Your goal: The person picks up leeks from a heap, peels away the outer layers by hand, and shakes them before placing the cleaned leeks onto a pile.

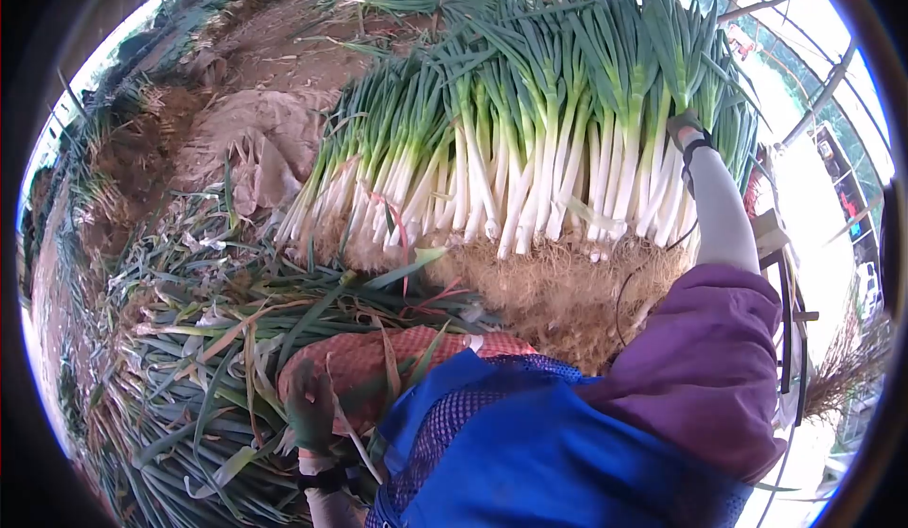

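Observation:
A broad row of long green onions lies side by side, white stalks toward me and dark green leaves pointing away. Reaching to the right end of that row, my right hand in a dark glove is closed at the neck of a green onion, where white turns to leaf; its fingers are partly hidden. My left hand, in a green and grey glove, is low by my lap with fingers stretched upward. Loose leaves hang close beside it, and I see nothing gripped there.
A deep pile of stripped leaves covers the left side. Roots spread below the stalks. A crumpled cloth lies on the soil. Pink string trails nearby. On the right stand a wooden frame and greenhouse poles.

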{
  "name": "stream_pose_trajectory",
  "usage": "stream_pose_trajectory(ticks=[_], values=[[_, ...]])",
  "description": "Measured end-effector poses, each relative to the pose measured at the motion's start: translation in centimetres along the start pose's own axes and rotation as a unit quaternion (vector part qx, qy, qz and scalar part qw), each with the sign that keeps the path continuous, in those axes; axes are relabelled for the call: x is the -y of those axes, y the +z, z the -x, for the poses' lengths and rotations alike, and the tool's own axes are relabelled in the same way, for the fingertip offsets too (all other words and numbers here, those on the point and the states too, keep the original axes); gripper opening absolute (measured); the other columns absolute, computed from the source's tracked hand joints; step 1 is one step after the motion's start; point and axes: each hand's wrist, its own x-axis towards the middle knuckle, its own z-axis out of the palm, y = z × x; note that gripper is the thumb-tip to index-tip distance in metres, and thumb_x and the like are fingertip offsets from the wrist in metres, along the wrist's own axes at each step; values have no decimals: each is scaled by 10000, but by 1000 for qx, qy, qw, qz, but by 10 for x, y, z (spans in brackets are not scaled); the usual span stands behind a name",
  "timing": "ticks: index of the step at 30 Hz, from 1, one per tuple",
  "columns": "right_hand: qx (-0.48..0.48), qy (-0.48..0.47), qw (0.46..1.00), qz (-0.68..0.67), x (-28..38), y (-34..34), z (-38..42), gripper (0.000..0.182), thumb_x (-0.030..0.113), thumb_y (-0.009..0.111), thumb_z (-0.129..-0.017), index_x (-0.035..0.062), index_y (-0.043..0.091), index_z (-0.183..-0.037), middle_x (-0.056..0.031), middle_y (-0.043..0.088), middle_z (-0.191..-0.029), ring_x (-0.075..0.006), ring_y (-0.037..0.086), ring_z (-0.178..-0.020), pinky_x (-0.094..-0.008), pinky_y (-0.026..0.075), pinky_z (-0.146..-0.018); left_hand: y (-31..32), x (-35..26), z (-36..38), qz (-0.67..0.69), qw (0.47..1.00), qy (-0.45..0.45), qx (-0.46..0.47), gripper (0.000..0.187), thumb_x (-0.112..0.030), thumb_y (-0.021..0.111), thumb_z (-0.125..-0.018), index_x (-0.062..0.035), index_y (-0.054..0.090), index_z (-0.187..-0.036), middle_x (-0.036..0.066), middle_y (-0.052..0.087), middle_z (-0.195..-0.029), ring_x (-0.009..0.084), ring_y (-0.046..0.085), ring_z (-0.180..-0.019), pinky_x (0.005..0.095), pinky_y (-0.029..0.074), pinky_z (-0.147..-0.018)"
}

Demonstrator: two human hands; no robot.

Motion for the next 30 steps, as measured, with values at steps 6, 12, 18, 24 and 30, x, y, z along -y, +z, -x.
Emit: stream_pose_trajectory(ticks=[6,12,18,24,30], values=[[-150,-150,971,108,0,39,-70,487,357,597,-839,30,566,-1198,-219,581,-1246,-368,565,-1157,-453,450,-955,-5,4,-6,-139,984,108,0,258,-79,656,-847,-17,623,-1095,141,661,-1032,277,647,-972,359,516,-809],[-150,-241,951,122,152,-3,-54,427,325,555,-876,23,583,-1177,-223,595,-1203,-367,576,-1097,-445,452,-937,-20,15,-26,-138,984,109,22,202,-136,655,-830,-43,653,-1009,151,660,-974,348,629,-942,405,504,-813],[-38,-542,839,36,382,129,136,460,295,564,-833,50,543,-1222,-264,616,-1142,-419,587,-1085,-493,477,-891,-14,58,-28,-172,981,86,6,225,-168,693,-778,-62,649,-972,136,665,-968,344,628,-934,424,490,-834],[251,-726,638,-50,450,204,504,319,354,617,-820,109,648,-1023,-190,668,-987,-359,639,-957,-439,493,-822,-18,46,-33,-179,974,129,-49,271,-149,705,-709,-77,639,-961,133,663,-1002,345,618,-974,453,463,-887],[399,-681,609,-83,508,294,697,245,252,601,-799,130,660,-1003,-183,673,-940,-359,643,-927,-430,495,-811,-26,50,-42,-172,980,86,-48,225,-168,675,-746,-82,641,-951,106,662,-1003,303,616,-1013,433,468,-913]])
